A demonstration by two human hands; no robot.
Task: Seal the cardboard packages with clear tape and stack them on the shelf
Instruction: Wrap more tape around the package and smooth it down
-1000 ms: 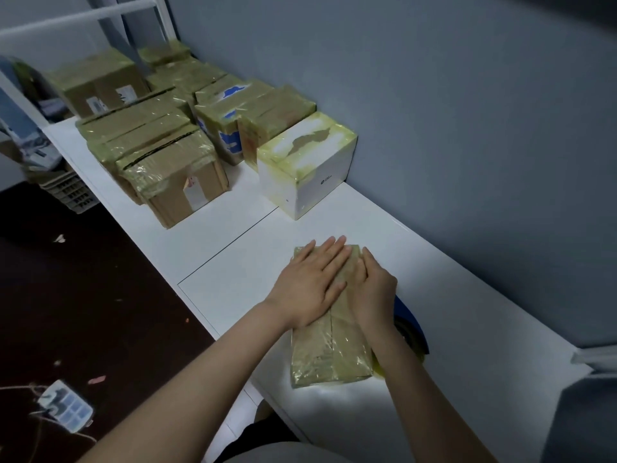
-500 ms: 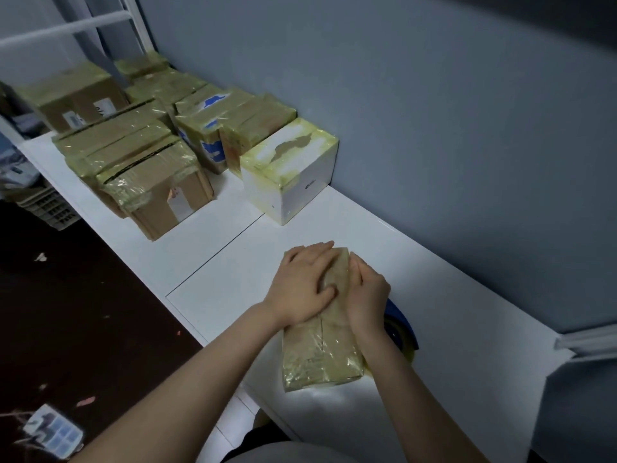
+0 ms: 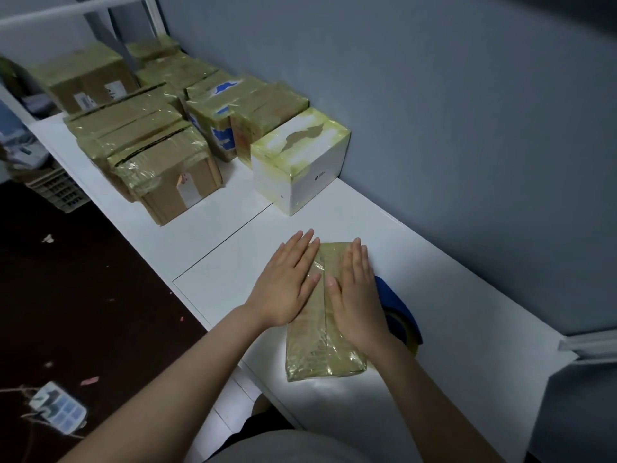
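A flat, tape-wrapped brown cardboard package [image 3: 322, 332] lies on the white shelf surface [image 3: 450, 312]. The left hand [image 3: 287, 285] and right hand [image 3: 355, 295] press flat on it, fingers straight, side by side. A blue tape dispenser [image 3: 399, 312] sits just beside the right hand. Farther back stand a taped white box [image 3: 302, 162] and a cluster of taped brown cardboard boxes [image 3: 160, 148].

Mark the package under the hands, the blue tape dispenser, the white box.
package [image 3: 320, 359]: head view, near end of its taped top.
blue tape dispenser [image 3: 399, 309]: head view, exposed blue body.
white box [image 3: 317, 182]: head view, white side face.
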